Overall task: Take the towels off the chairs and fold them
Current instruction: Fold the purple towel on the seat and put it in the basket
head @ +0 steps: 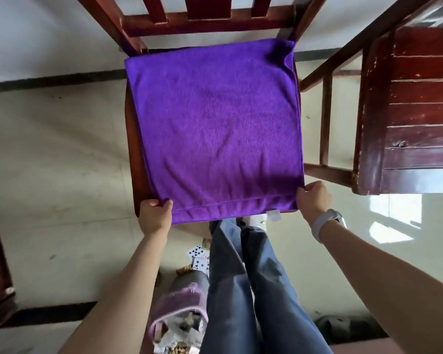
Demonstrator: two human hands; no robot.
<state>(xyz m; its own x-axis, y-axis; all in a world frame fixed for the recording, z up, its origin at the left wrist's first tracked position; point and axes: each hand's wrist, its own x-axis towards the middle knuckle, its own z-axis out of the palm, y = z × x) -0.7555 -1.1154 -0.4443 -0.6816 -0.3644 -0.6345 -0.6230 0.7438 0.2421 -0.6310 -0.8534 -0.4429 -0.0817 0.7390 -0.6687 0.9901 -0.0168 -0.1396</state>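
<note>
Gripping: both hands hold the near edge of a purple towel point(212, 123) that lies spread flat over the seat of a wooden chair point(133, 139).
Left hand point(155, 215): fingers curled round the towel's near left corner, with the thumb on top of the cloth.
Right hand point(313, 200): fingers curled on the near right corner, pinching the cloth at the seat's edge; a pale wristwatch point(326, 222) sits on this wrist.
Towel: it covers almost the whole seat, its far edge lying against the base of the chair's slatted back; its far right corner is rumpled into a small fold. The near hem hangs just over the front of the seat, and a small white label point(273, 215) hangs at its right end.
Layers: along the left side a second edge of cloth shows beneath the top one, so the towel lies doubled.
Second chair point(420, 111): dark red wood, standing to the right, apart from the towel.
Floor point(49, 175): pale tiles; playing cards point(198, 256) lie scattered beside the person's trouser legs point(253, 290).
Pink basket point(179, 312): near the bottom edge; its contents are too blurred to name.
</note>
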